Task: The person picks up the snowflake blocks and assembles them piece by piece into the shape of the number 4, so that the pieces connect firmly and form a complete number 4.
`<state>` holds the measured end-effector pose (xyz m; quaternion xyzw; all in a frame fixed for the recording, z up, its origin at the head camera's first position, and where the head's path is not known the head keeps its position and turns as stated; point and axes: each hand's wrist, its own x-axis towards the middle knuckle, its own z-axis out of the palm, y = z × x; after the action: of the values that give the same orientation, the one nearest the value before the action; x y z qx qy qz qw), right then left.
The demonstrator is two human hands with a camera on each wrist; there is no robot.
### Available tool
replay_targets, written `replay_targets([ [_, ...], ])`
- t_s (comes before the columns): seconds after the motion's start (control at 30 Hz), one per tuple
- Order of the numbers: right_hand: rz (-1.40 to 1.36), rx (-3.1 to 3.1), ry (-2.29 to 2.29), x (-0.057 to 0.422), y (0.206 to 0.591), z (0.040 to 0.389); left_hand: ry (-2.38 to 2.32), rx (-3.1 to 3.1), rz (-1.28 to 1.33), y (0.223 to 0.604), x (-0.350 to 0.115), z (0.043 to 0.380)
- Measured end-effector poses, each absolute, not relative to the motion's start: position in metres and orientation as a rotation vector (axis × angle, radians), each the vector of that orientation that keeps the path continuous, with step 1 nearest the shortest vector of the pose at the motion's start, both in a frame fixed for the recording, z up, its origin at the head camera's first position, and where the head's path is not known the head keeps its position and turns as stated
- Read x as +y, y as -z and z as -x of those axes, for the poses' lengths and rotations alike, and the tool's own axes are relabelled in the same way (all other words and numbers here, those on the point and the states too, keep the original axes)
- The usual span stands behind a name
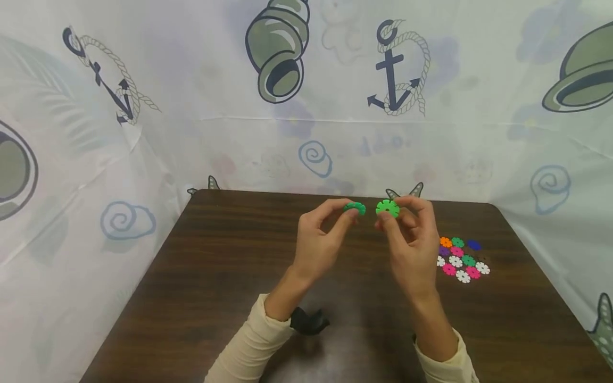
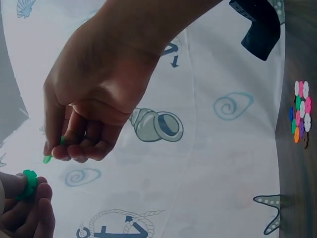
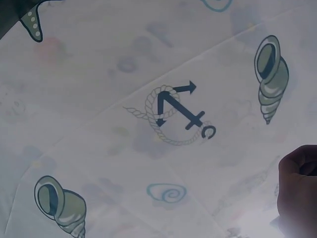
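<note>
Both hands are raised over the far half of the table, a small gap between them. My left hand (image 1: 318,239) pinches a green notched disc (image 1: 356,208) between thumb and fingers, tilted in the head view. A lighter, lime green notched disc (image 1: 387,208) faces the head camera, pinched by thumb and fingers of my right hand (image 1: 414,242). In the left wrist view the green disc (image 2: 29,184) shows at the lower left, and the right hand (image 2: 96,94) crosses above it with the lime disc (image 2: 47,159) mostly hidden in its fingers.
Several flower-shaped discs (image 1: 455,261), white, pink, green, orange, purple and blue, lie flat on the dark wooden table (image 1: 215,276), right of the right hand. A printed white cloth (image 1: 354,96) hangs behind and at the sides. A black wrist piece (image 1: 308,322) sticks out below the left wrist.
</note>
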<state>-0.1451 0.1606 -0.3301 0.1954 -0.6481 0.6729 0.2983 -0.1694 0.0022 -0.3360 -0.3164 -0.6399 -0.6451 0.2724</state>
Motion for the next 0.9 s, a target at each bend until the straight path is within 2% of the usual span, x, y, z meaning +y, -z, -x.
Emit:
replay_targets([
  [0.4,-0.539,-1.751,-1.761,0.158,0.327,0.139,1.606,-1.68,0.895,0.34,0.008,0.175],
  [0.9,-0.403,-1.848,-1.872,0.16,0.327,0.134,1.625,-1.611,0.91,0.345,0.013,0.176],
])
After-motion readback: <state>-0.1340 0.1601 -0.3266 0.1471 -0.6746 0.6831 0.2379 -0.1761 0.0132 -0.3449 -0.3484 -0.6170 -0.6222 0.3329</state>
